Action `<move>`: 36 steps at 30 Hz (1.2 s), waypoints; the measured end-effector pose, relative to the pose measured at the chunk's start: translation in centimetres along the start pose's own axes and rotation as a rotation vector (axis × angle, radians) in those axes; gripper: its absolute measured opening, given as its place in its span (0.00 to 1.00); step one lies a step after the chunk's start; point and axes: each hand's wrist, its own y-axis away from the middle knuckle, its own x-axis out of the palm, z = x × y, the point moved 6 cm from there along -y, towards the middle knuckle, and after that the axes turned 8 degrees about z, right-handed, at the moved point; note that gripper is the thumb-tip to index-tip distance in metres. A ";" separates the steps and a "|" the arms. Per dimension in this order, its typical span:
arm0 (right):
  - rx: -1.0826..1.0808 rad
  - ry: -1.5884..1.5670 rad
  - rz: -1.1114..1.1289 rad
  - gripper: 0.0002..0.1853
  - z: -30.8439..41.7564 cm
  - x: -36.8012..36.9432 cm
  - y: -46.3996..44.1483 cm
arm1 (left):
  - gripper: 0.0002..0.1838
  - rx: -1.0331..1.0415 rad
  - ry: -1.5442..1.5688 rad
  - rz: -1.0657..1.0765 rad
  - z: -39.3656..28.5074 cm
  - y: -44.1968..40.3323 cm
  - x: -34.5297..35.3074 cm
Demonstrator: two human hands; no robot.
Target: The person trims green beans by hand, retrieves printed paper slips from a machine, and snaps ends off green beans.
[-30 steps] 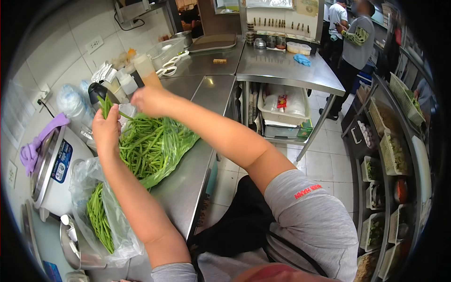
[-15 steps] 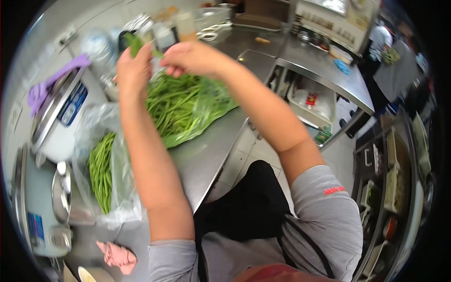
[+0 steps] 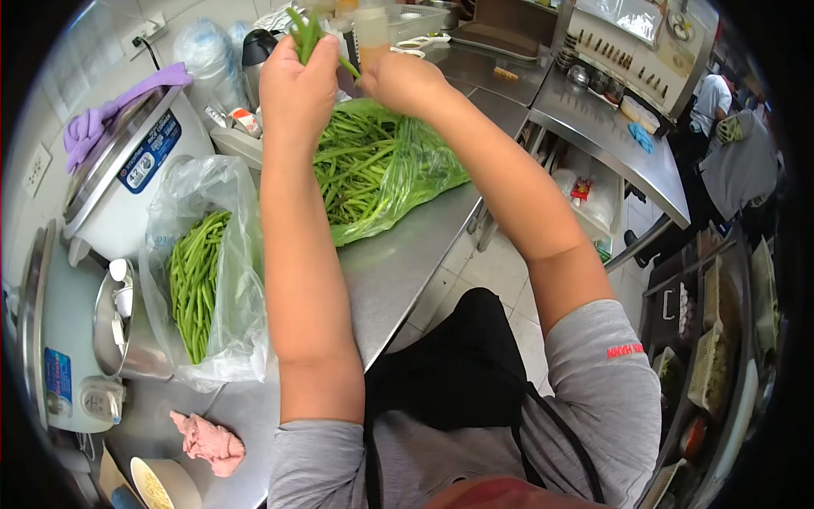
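Observation:
My left hand [image 3: 297,85] is closed around a small bunch of green beans [image 3: 305,36], raised above the counter. Just to its right, my right hand [image 3: 403,83] pinches the end of a bean that sticks out of the bunch. Below both hands, a heap of green beans [image 3: 352,165] lies in an open green-tinted plastic bag [image 3: 415,170]. More green beans [image 3: 197,288] sit in a clear plastic bag [image 3: 237,331] left of my left forearm.
A white rice cooker [image 3: 140,182] with a purple cloth [image 3: 102,123] stands at the left, near a metal container [image 3: 144,348]. A pink cloth [image 3: 210,445] lies on the counter [image 3: 381,280]. Bottles [image 3: 371,34] stand behind my hands. People [image 3: 742,161] are at the far right; shelves line the right side.
The view has swung so that the counter's contents appear further right, and the pink cloth has come into view. My right hand has closed onto a bean end beside my left hand.

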 end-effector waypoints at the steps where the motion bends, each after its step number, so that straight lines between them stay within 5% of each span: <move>1: -0.006 0.063 0.079 0.15 0.1 -0.1 0.8 | 0.09 0.012 0.019 -0.025 -0.4 -0.1 -0.1; 5: -0.077 0.278 0.093 0.16 -1.8 -0.6 1.8 | 0.10 -0.138 0.142 -0.093 0.1 0.2 -1.2; 9: 0.015 0.332 0.343 0.11 -4.1 0.6 1.7 | 0.12 -0.249 0.094 -0.071 2.6 0.0 -0.9; 18: -0.253 0.103 -0.019 0.09 0.8 -4.3 3.2 | 0.08 -0.450 -0.046 0.471 6.5 1.4 3.3; 22: -0.284 0.061 -0.109 0.09 1.2 -4.8 3.6 | 0.08 -0.359 -0.097 0.371 5.7 1.0 2.5; 26: -0.091 0.095 -0.132 0.10 1.2 -4.0 3.2 | 0.13 -0.234 -0.549 0.340 4.6 0.2 2.4; 33: 0.004 -0.238 -0.300 0.12 1.1 -2.0 1.2 | 0.14 -0.202 -0.436 0.164 5.9 -0.4 0.3; 36: 0.045 -0.540 -0.341 0.12 -0.4 -1.3 -0.7 | 0.09 -0.389 -0.192 0.183 5.9 0.3 0.0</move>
